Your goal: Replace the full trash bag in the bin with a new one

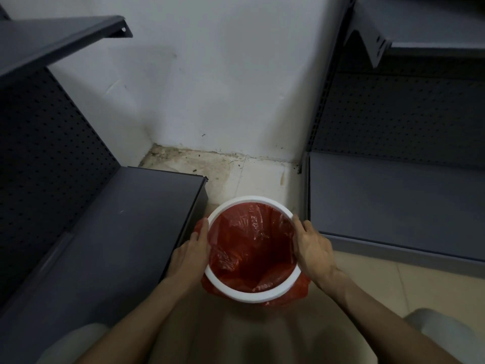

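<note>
A round bin with a white rim ring [237, 295] is seen from above on the tiled floor [262, 179], set in a narrow gap between two dark grey shelving units. It is lined with a red trash bag [249, 248], whose film is pressed down the inside wall and whose edge spills out below the ring at the near left and near right. The inside of the bag appears to hold nothing. The left hand [193, 252] is laid against the left side of the ring, fingers fairly straight along it, with red film bunched just beyond the fingertips. The right hand [312, 244] is laid on the right side, fingers extended over the ring's edge; whether anything is pinched beneath cannot be told. The lower left shelf [126, 232] lies just beside the bin, crowding the left hand, and the lower right shelf [393, 203] stands close on the other side. A stained white wall [210, 88] closes the gap behind, with dirt marked along the floor's far edge.
</note>
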Motion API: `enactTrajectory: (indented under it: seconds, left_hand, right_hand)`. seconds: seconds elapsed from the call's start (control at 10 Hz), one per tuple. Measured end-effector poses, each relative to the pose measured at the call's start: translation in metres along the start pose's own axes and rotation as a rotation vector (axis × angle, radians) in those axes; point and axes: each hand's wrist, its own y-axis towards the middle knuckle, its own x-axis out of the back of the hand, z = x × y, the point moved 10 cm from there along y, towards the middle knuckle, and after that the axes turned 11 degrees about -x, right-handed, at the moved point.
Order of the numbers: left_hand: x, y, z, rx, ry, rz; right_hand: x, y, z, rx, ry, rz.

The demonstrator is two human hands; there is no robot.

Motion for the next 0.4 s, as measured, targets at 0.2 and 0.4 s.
enactTrajectory:
  seconds: [0.2,0.4]
  left_hand:
    - [0.005,0.005,-0.002,-0.024,0.049,0.048]
    - [0.087,0.002,-0.028,0.026,0.074,0.009]
  right_hand:
    - [-0.001,0.004,0.002,0.003,-0.020,0.040]
    - [0.080,-0.001,0.014,-0.056,-0.071,-0.026]
